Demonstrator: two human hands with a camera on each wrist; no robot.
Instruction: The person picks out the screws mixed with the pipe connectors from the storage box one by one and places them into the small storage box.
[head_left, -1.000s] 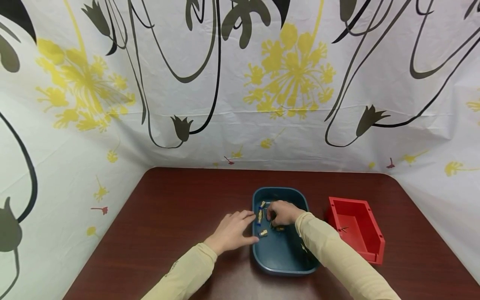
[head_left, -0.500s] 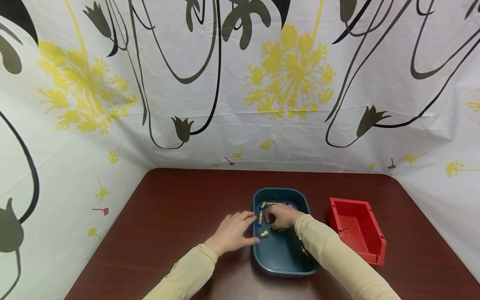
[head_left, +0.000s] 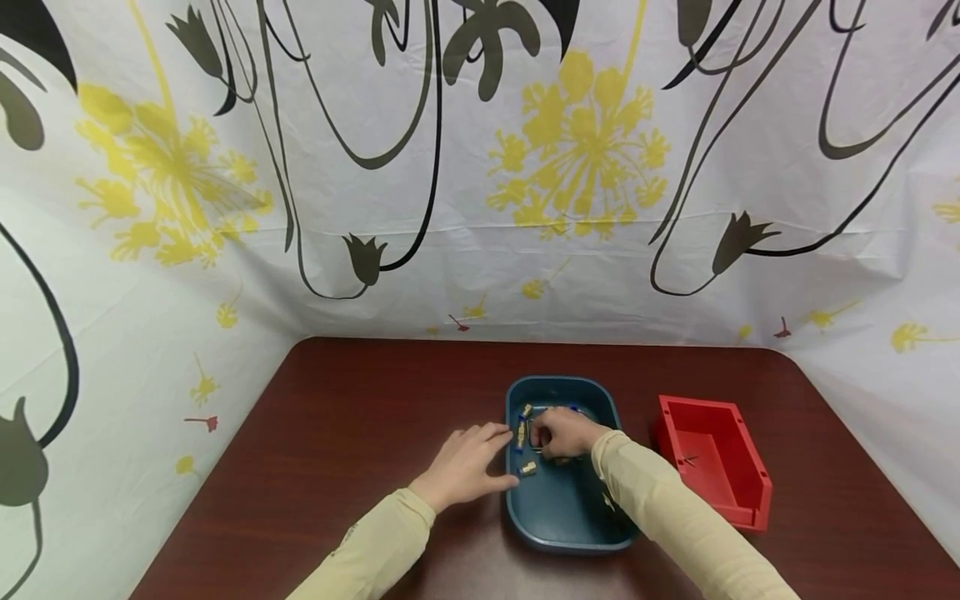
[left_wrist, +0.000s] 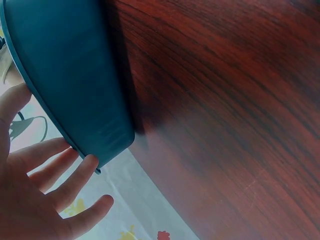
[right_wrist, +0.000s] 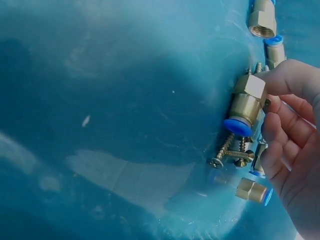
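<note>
My right hand (head_left: 567, 432) reaches down into the blue tray (head_left: 566, 546), its fingers curled. In the right wrist view, the thumb and fingertips seem to pinch a small screw (right_wrist: 267, 102), only partly visible. Beside them lie a large brass push-in fitting (right_wrist: 246, 102) with a blue collar, several loose screws (right_wrist: 234, 154) and a smaller brass fitting (right_wrist: 252, 190). More fittings (head_left: 521, 437) line the tray's left side. Outside that side is my left hand (head_left: 468, 462), fingers spread, fingertips touching the rim, as the left wrist view also shows of the left hand (left_wrist: 45, 195).
A red open-front bin (head_left: 720, 475) stands right of the tray, with a few small screws (head_left: 688, 459) inside. Both rest on a dark red-brown table (head_left: 375, 400). A white patterned cloth (head_left: 480, 192) hangs behind it and along the sides.
My right hand has shifted slightly left and lower within the tray, its fingers working among the screws and fittings. The left hand stays at the rim.
</note>
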